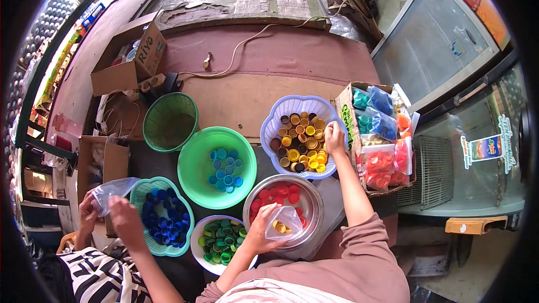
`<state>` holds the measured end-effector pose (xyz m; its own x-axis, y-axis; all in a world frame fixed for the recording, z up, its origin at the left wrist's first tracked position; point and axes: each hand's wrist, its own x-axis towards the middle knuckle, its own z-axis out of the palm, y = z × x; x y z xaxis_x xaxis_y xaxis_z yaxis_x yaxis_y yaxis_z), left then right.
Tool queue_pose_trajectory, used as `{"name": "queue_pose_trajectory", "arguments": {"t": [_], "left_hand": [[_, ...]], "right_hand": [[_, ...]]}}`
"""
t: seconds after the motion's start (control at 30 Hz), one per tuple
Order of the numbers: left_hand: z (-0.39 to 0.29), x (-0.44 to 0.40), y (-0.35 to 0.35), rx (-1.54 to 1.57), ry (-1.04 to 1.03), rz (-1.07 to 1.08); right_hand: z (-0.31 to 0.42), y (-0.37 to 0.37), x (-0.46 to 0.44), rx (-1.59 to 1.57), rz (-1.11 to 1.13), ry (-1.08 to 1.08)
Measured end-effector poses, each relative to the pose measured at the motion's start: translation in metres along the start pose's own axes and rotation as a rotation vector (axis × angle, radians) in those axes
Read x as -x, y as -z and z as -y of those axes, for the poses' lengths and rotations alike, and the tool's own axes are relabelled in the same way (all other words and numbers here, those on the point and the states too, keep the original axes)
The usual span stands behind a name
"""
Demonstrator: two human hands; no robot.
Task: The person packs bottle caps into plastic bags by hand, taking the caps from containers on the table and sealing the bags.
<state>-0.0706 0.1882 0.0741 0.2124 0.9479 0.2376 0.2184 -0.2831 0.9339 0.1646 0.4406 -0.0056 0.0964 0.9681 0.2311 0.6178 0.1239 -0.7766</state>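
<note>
My left hand [261, 232] grips a clear plastic bag [287, 225] with a few yellow caps in its bottom, held over the steel bowl [318, 209] of red caps [279, 192]. My right hand [336, 138] is at the right rim of the lavender basket [270, 113], its fingers closed and pointing down. Whether a cap is between them cannot be made out. Yellow and brown bottle caps [303, 141] lie loose in that basket. Nearest my left forearm is a white bowl [197, 253] of green caps [220, 241].
At left, a co-worker's hands [126, 219] hold a plastic bag [112, 191] beside a teal basket [188, 205] of dark blue caps. Behind stand a green basin [193, 146] with light blue caps and a green basket [168, 120]. A carton [349, 115] of bagged caps stands right.
</note>
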Motion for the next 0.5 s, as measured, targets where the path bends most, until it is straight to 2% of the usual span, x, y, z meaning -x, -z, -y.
{"name": "queue_pose_trajectory", "arguments": {"t": [0.03,0.17,0.33,0.43,0.5], "left_hand": [[0.0,0.0,0.0,-0.005,-0.001,-0.002],[0.0,-0.001,0.002,0.002,0.003,0.001],[-0.004,-0.001,0.002,-0.019,0.001,-0.005],[-0.005,0.001,0.001,-0.047,-0.001,-0.008],[-0.007,0.002,0.002,-0.059,-0.001,-0.021]], "right_hand": [[0.003,0.001,-0.003,0.035,-0.023,0.0],[0.017,0.009,-0.003,0.455,0.361,-0.01],[0.012,0.005,0.007,0.699,0.429,0.044],[0.0,0.005,0.013,0.582,0.316,-0.007],[-0.008,0.007,0.014,0.377,0.298,-0.04]]}}
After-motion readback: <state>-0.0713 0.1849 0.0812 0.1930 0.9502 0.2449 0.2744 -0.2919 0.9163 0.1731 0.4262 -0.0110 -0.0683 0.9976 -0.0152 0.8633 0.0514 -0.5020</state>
